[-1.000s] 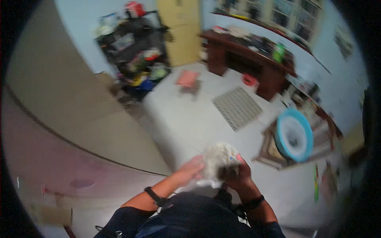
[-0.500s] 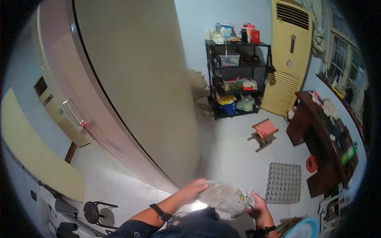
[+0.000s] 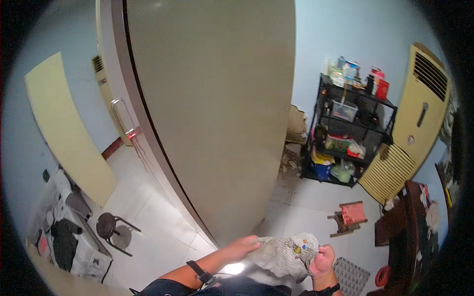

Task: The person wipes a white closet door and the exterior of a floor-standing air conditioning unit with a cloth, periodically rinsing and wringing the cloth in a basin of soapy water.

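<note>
A greyish-white cloth [image 3: 289,254] with a small coloured cartoon print hangs between my two hands, low in the picture. My left hand [image 3: 242,248] is closed on its left end. At the right end my right hand [image 3: 323,259] grips the cloth in a fist, thumb on top. The fabric sags and folds between them. A wide grey-brown door panel [image 3: 212,123] stands upright just beyond my left hand.
A black shelf rack [image 3: 353,128] with boxes and bags stands at the far right beside a cream floor-standing air conditioner [image 3: 410,123]. A small folding stool [image 3: 353,213], a grey mat [image 3: 351,277] and a dark desk [image 3: 412,212] lie rightward. A round stool [image 3: 106,226] is left.
My view has swung left, so the room shifts rightward and down. The cloth is turned so its printed side shows more fully; both hands still hold it.
</note>
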`<state>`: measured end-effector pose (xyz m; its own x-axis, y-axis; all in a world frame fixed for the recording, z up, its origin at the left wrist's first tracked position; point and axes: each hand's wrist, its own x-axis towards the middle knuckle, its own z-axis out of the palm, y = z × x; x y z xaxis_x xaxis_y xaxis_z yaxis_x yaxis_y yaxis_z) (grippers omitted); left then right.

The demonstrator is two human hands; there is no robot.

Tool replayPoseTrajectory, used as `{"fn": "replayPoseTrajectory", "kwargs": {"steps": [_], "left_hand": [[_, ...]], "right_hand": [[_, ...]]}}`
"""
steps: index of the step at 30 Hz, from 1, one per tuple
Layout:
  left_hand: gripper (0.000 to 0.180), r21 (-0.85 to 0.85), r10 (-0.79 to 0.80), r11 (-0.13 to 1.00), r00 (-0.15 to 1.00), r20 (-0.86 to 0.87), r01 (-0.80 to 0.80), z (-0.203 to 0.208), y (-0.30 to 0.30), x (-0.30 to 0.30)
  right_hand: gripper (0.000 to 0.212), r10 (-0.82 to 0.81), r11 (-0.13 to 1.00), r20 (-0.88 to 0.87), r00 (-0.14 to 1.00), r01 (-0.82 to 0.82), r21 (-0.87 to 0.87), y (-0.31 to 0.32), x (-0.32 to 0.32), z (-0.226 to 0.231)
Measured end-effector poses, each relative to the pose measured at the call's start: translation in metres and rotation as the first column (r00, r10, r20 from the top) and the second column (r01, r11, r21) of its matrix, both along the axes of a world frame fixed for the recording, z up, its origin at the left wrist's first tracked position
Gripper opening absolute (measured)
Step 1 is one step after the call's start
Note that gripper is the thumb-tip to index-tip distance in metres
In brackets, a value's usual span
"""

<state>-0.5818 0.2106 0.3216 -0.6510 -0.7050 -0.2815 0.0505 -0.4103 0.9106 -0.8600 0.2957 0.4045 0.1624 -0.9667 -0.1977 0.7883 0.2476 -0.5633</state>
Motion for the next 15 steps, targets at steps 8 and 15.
{"fn": "replayPoseTrajectory", "kwargs": {"steps": [8, 15], "left_hand": [[0.029, 0.213, 0.411, 0.896, 0.909, -0.072, -0.389, 0.002, 0.012, 0.009], [0.033, 0.241, 0.668, 0.680, 0.721, 0.184, -0.692, -0.010, 0.062, -0.026]], "right_hand": [[0.064, 0.311, 0.942, 0.217, 0.925, -0.269, -0.201, -0.097, -0.024, 0.030], [0.049, 0.434, 0.717, 0.183, 0.882, -0.215, -0.663, -0.164, -0.074, 0.092]]}}
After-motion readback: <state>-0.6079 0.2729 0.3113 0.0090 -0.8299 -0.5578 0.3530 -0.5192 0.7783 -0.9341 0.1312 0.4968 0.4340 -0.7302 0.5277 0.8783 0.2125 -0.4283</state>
